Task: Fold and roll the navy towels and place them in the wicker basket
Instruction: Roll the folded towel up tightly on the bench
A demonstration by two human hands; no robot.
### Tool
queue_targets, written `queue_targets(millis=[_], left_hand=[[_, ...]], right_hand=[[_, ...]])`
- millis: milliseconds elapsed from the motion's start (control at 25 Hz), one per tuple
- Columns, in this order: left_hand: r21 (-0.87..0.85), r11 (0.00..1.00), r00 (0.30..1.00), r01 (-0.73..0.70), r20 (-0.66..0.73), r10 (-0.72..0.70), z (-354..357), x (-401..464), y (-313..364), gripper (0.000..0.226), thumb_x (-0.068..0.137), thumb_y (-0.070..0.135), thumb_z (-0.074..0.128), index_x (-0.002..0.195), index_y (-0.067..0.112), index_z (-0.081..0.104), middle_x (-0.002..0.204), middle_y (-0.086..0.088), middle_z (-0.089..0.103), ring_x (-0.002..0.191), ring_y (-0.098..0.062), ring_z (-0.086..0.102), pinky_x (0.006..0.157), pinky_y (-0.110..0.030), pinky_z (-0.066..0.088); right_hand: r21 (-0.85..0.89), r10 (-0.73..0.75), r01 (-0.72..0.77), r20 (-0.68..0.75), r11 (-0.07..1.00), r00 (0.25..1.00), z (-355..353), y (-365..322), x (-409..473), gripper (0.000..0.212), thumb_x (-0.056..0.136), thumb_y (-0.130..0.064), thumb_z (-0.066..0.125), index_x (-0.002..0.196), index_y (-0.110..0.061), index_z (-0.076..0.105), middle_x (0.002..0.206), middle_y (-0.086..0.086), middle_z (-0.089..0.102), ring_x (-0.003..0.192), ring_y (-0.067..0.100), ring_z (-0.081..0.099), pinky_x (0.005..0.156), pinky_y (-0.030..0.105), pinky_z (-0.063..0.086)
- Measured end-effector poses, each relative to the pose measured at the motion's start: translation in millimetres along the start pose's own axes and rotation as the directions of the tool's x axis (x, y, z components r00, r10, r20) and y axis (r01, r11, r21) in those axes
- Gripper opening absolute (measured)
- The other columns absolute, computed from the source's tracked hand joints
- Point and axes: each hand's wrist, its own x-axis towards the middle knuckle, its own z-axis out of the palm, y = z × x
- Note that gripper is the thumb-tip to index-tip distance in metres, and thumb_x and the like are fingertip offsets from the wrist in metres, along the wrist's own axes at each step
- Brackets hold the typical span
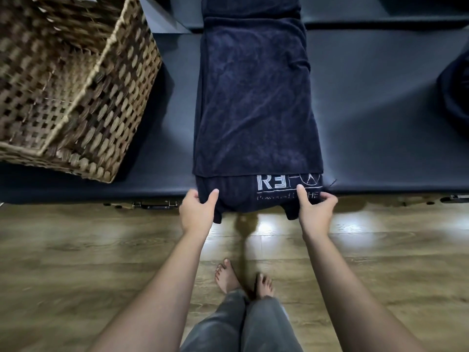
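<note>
A navy towel (256, 102) lies folded into a long strip across the dark padded bench (375, 102), running away from me. Its near end, with white lettering, hangs over the bench's front edge. My left hand (199, 208) pinches the near left corner and my right hand (316, 208) pinches the near right corner, thumbs on top of the cloth. The wicker basket (83, 138) stands on the bench to the left of the towel; I see nothing inside it.
A dark rolled bundle (455, 97) sits at the bench's right edge. Wooden floor (76, 250) lies below the bench, with my bare feet (243, 278) and grey trouser legs close to its front edge.
</note>
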Motion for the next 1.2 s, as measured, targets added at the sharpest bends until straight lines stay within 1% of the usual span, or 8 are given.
queue_targets(millis=[200, 640, 760, 880, 960, 1080, 1160, 1200], left_hand=[[-0.430, 0.853, 0.932, 0.298, 0.324, -0.162, -3.1, -4.1, -24.0, 0.012, 0.096, 0.027, 0.066, 0.099, 0.017, 0.072, 0.098, 0.002, 0.075, 0.097, -0.019, 0.067, 0.084, -0.033, 0.053], [-0.415, 0.670, 0.694, 0.616, 0.688, -0.212, -54.1, -50.9, 5.9, 0.029, 0.101, 0.024, 0.051, 0.115, 0.005, 0.068, 0.101, -0.013, 0.077, 0.082, -0.027, 0.076, 0.077, -0.041, 0.056], [-0.638, 0.500, 0.767, 0.585, 0.635, -0.088, -72.0, -26.9, 51.1, 0.041, 0.099, 0.028, 0.048, 0.130, 0.003, 0.059, 0.095, -0.014, 0.077, 0.079, -0.026, 0.077, 0.064, -0.035, 0.062], [-0.844, 0.135, 0.843, 0.519, 0.531, 0.086, -66.6, 8.6, 88.7, 0.068, 0.103, 0.045, 0.040, 0.154, 0.003, 0.027, 0.135, -0.024, 0.061, 0.116, -0.039, 0.066, 0.099, -0.051, 0.053], [-0.886, 0.182, 0.884, 0.427, 0.452, 0.121, -47.1, 14.9, 94.9, 0.069, 0.104, 0.050, 0.040, 0.159, 0.016, 0.016, 0.153, -0.017, 0.044, 0.134, -0.038, 0.052, 0.112, -0.051, 0.040], [-0.514, 0.823, 0.915, -0.242, 0.160, 0.369, -11.7, 4.5, 73.6, 0.042, 0.102, 0.031, 0.055, 0.142, 0.018, 0.048, 0.145, -0.006, 0.055, 0.137, -0.020, 0.049, 0.112, -0.031, 0.040], [0.114, 0.685, 0.682, -0.719, 0.305, 0.665, 7.1, 10.0, 53.5, 0.054, 0.096, 0.043, 0.061, 0.144, 0.022, 0.051, 0.153, 0.003, 0.049, 0.146, -0.014, 0.036, 0.122, -0.037, 0.026], [0.304, 0.519, 0.601, -0.799, 0.421, 0.679, 14.1, 17.3, 48.9, 0.063, 0.094, 0.051, 0.059, 0.150, 0.025, 0.045, 0.159, 0.007, 0.039, 0.152, -0.014, 0.024, 0.125, -0.040, 0.017]], right_hand=[[0.084, 0.096, -0.122, 0.262, 0.989, 0.960, -28.1, 11.3, 22.7, 0.043, 0.087, -0.035, 0.079, 0.113, -0.005, 0.061, 0.095, -0.001, 0.067, 0.080, 0.012, 0.061, 0.070, 0.023, 0.047], [0.153, 0.246, -0.499, 0.725, 0.853, 0.643, -78.5, -26.2, 27.6, 0.033, 0.101, -0.025, 0.052, 0.126, -0.008, 0.065, 0.119, 0.014, 0.072, 0.106, 0.030, 0.070, 0.080, 0.042, 0.061], [0.382, 0.141, -0.610, 0.759, 0.694, 0.636, -76.3, -76.4, 32.8, 0.034, 0.104, -0.024, 0.048, 0.122, 0.000, 0.063, 0.105, 0.017, 0.075, 0.091, 0.026, 0.074, 0.075, 0.036, 0.063], [0.658, 0.041, -0.608, 0.663, 0.444, 0.748, -55.4, -116.8, 38.7, 0.024, 0.106, -0.025, 0.046, 0.115, -0.003, 0.051, 0.103, 0.024, 0.069, 0.088, 0.038, 0.074, 0.079, 0.046, 0.062], [0.709, 0.021, -0.529, 0.589, 0.466, 0.808, -40.6, -116.4, 39.5, 0.029, 0.104, -0.034, 0.050, 0.120, -0.010, 0.046, 0.119, 0.023, 0.062, 0.109, 0.045, 0.065, 0.094, 0.060, 0.054], [0.577, -0.163, -0.088, 0.368, 0.812, 0.915, -22.9, -88.2, 32.2, 0.020, 0.102, -0.035, 0.056, 0.115, -0.020, 0.057, 0.117, 0.006, 0.066, 0.112, 0.026, 0.067, 0.098, 0.057, 0.053], [0.141, -0.594, 0.587, 0.359, 0.797, 0.720, -15.3, -66.0, 31.8, 0.030, 0.096, -0.041, 0.061, 0.122, -0.025, 0.062, 0.128, -0.001, 0.066, 0.114, 0.018, 0.064, 0.103, 0.051, 0.050], [-0.066, -0.724, 0.848, 0.488, 0.526, 0.488, -9.1, -58.1, 36.9, 0.042, 0.093, -0.048, 0.063, 0.129, -0.026, 0.061, 0.141, -0.001, 0.059, 0.126, 0.024, 0.058, 0.107, 0.048, 0.046]])
